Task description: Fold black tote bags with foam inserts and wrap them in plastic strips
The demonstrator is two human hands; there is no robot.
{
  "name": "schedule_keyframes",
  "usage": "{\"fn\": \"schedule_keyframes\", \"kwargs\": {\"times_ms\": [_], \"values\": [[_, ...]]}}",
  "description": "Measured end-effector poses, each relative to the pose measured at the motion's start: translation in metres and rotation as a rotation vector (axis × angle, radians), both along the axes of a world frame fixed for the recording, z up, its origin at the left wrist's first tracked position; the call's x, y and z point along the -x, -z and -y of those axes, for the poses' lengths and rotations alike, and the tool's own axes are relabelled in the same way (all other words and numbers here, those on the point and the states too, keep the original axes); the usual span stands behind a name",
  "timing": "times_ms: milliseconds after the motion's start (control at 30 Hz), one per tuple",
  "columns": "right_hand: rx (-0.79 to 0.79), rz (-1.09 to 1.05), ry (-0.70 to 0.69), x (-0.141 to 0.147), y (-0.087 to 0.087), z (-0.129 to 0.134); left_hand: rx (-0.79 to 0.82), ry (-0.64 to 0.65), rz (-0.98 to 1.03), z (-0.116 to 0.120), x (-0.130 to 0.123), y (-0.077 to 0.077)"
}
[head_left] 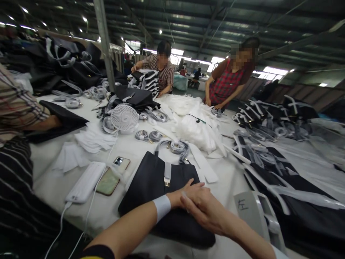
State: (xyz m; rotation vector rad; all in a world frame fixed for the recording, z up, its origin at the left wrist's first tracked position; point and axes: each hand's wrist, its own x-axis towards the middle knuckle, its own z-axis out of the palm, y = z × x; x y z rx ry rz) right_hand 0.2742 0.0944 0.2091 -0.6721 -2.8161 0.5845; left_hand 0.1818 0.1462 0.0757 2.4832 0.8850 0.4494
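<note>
A black handbag [145,180] lies flat on the white-covered table before me, with a wrapped strap and a gold-coloured clasp [167,182] on its front. Over its right part is my left hand [184,192], some fingers stretched out, a pale band [162,207] round the wrist. My right hand [203,205] crosses over it, fingers curled against the left hand. Whether anything small is between the two hands is hidden. Beyond the bag's top edge lie a coiled, wrapped shoulder strap [179,146] and a white foam strip [203,163].
Left of the bag are a phone [113,176], a white power bank [86,181] with cables, and a white fan [124,118]. More black bags [304,194] and a grey plastic object [252,212] lie right. Three co-workers surround the table; white foam sheets [199,133] are heaped mid-table.
</note>
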Motion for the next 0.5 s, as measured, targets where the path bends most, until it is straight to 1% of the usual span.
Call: {"fn": "schedule_keyframes", "kwargs": {"times_ms": [67,100,167,200,267,333,433,500], "values": [[0.112,-0.026,0.018,0.004,0.013,-0.002,-0.005,-0.074,0.007,0.002,0.018,-0.016],[0.167,-0.034,0.030,0.005,0.018,-0.003,-0.013,-0.142,0.009,0.006,0.031,-0.023],[0.268,-0.032,0.039,0.006,0.026,-0.005,-0.026,-0.297,-0.010,0.021,0.060,-0.032],[0.305,-0.030,0.035,0.007,0.029,-0.006,-0.023,-0.363,-0.032,0.031,0.074,-0.033],[0.351,-0.029,0.017,0.009,0.037,-0.009,-0.003,-0.448,-0.074,0.051,0.097,-0.029],[0.377,-0.027,0.005,0.014,0.048,-0.014,0.016,-0.466,-0.117,0.066,0.108,-0.022],[0.408,-0.041,0.022,0.020,0.074,-0.021,0.013,-0.489,-0.191,0.075,0.111,-0.012],[0.434,-0.065,0.047,0.023,0.092,-0.025,-0.008,-0.498,-0.223,0.076,0.109,-0.010]]}}
